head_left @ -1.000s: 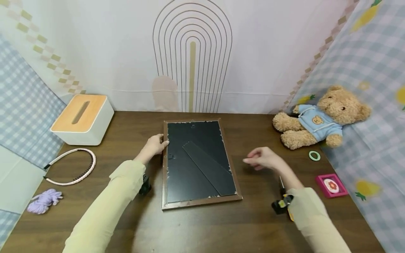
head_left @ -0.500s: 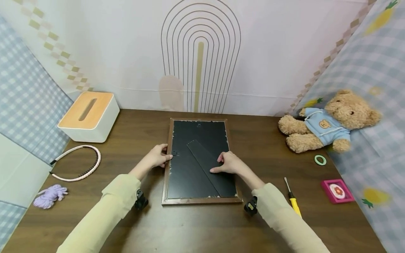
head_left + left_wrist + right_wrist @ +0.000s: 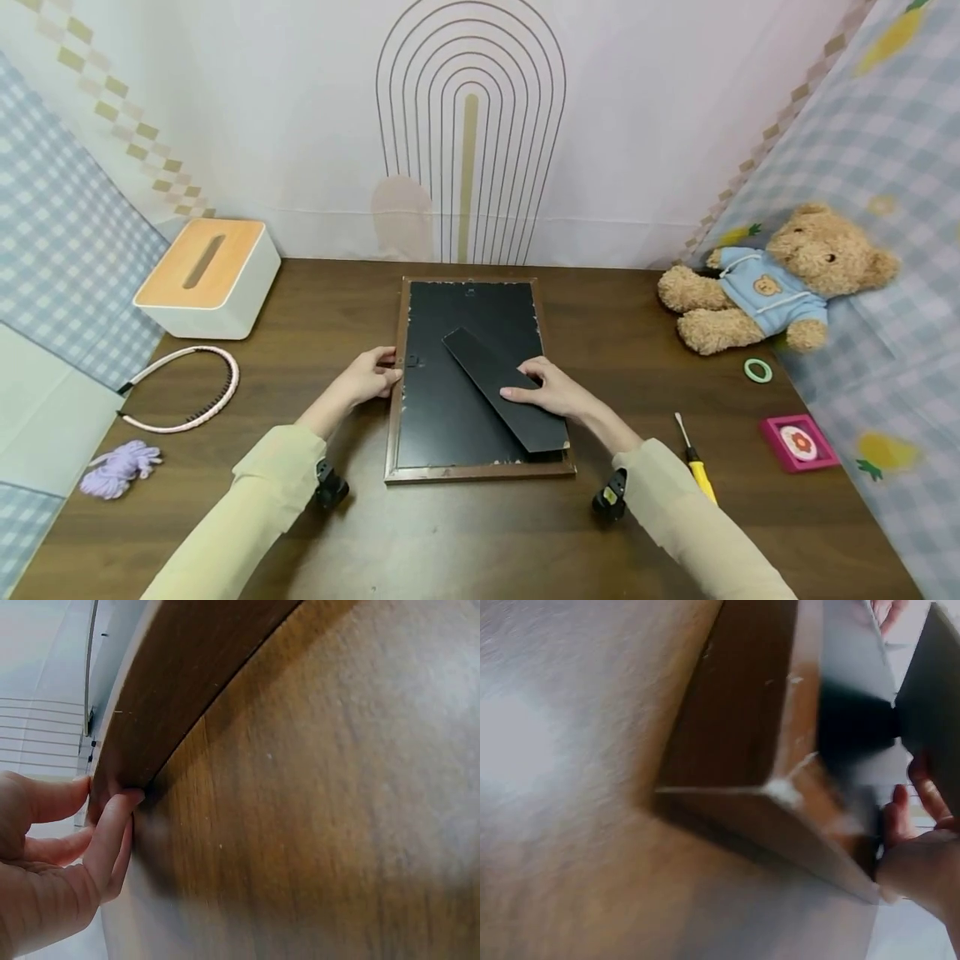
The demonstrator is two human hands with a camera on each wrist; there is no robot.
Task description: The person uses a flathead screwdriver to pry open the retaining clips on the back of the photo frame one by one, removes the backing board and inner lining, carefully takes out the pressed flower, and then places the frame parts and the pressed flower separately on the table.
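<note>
Lying face down at the middle of a dark wood-grain table point(image 3: 450, 542), by my head feed: one brown picture frame point(image 3: 450, 396), black-backed, pale chips along its inner rim; I set the clock on its centre, twelve on the far side.

Item: one black easel stand point(image 3: 495, 375), narrow end toward eleven, wide end toward five, tilted clear of the frame's back; my right wrist feed shows a dark gap beneath.

Item: right hand point(image 3: 558, 390), at three, partly closed, thumb on the stand's upper face, fingers curled at its edge, pinching it.

Item: left hand point(image 3: 366, 377), at nine, fingers bent in, thumb at the frame's rim, fingertips against its outer side in my left wrist feed; I count it as gripping the frame.

Surroundings, as I log them: tissue box point(image 3: 228, 275), white with a wood-coloured lid, near ten; pale braided headband point(image 3: 235, 379), nine; lilac yarn bundle point(image 3: 120, 469), between eight and nine; brown teddy bear point(image 3: 772, 287) in a blue hoodie, reclining between two and three; mint-green ring point(image 3: 759, 380), three; magenta square box point(image 3: 821, 454) with a flower disc point(image 3: 799, 443), just past three; yellow-handled screwdriver point(image 3: 698, 472), near four, tip toward eleven, handle end hidden by the right sleeve point(image 3: 697, 517).
</note>
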